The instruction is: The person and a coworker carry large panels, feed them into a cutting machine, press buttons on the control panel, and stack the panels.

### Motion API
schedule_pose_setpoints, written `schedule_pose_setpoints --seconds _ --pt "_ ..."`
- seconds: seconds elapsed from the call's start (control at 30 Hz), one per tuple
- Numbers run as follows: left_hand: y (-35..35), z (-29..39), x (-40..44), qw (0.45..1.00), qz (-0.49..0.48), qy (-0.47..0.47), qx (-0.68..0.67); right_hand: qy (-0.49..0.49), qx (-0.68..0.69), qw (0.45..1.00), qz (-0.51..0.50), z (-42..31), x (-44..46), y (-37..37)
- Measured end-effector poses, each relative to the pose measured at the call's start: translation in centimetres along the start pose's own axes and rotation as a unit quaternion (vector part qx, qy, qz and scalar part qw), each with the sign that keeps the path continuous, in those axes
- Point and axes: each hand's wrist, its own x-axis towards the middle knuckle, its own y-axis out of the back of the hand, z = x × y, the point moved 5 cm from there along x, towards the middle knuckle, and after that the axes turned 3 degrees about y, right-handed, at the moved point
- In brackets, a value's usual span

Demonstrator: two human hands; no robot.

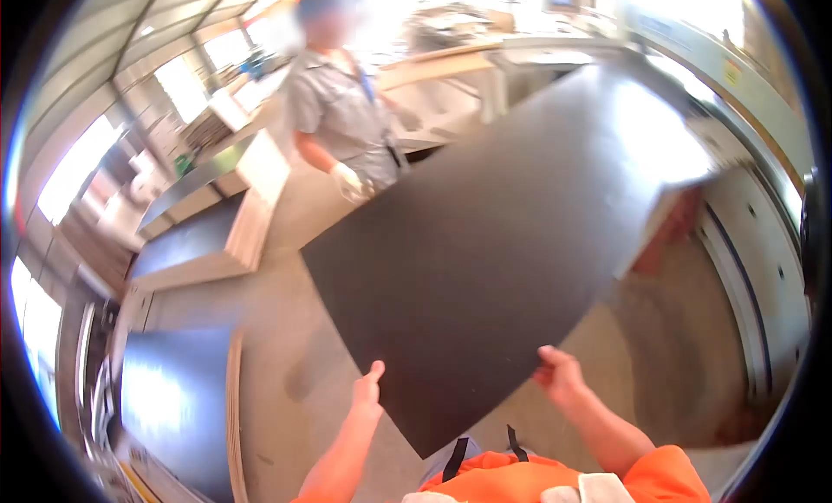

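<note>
A large dark panel [468, 269] reaches from near my body up toward the machine at the upper right. My left hand [370, 389] grips its left edge near the close corner, thumb on top and the other fingers hidden beneath. On the right edge, my right hand [559, 373] is closed round the panel, its fingers partly under it. Across the panel stands a co-worker [342, 113] in a grey shirt, whose gloved hand is beside the panel's far left edge.
Stacks of dark-topped panels [186, 243] stand at the left, with another stack [178, 408] at the lower left. A long machine [750, 260] runs along the right side. Behind the co-worker is a wooden-topped table [442, 67].
</note>
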Motion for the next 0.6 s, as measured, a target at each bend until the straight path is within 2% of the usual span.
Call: schedule_pose_setpoints --seconds 0.03,0.1,0.17,0.23,0.27,0.37,0.43,0.47,0.5,0.57,0.6 --pt "0.6 -2.9 -0.8 0.999 -0.045 0.014 -0.021 -0.001 0.008 0.999 -0.046 2.9 -4.1 0.8" --pt "-0.5 -5.8 -6.8 0.998 -0.046 0.009 0.030 -0.087 0.024 0.992 -0.091 9.0 -11.2 4.2" --pt "-0.7 -9.5 -11.5 0.997 -0.052 0.030 0.057 -0.127 0.097 0.972 -0.170 15.3 -16.6 7.2" --pt "-0.7 -14.3 -15.8 0.994 -0.051 0.059 0.070 -0.152 0.089 0.976 -0.130 17.7 -22.8 9.3" --pt "-0.4 -17.2 -17.2 0.992 -0.071 0.071 0.071 -0.129 0.065 0.986 -0.086 19.6 -24.3 11.5" --pt "0.1 -23.8 -23.2 0.980 -0.095 0.134 0.114 -0.071 -0.002 0.996 0.044 18.3 -31.2 16.7" --pt "0.7 -27.9 -26.4 0.951 -0.205 0.161 0.169 -0.064 0.063 0.992 0.089 18.5 -34.0 21.6" --pt "1.1 -28.7 -28.5 0.905 -0.257 0.226 0.253 -0.024 0.084 0.989 0.115 18.7 -34.9 24.2" --pt "1.5 -27.9 -29.9 0.887 -0.284 0.156 0.329 0.011 0.106 0.984 0.145 19.4 -36.2 26.9" --pt "1.9 -24.7 -31.1 0.815 -0.336 0.008 0.472 0.041 0.099 0.973 0.206 20.5 -38.1 32.6" --pt "1.5 -21.3 -30.5 0.732 -0.274 -0.296 0.549 0.053 0.119 0.967 0.217 21.2 -38.7 35.6"
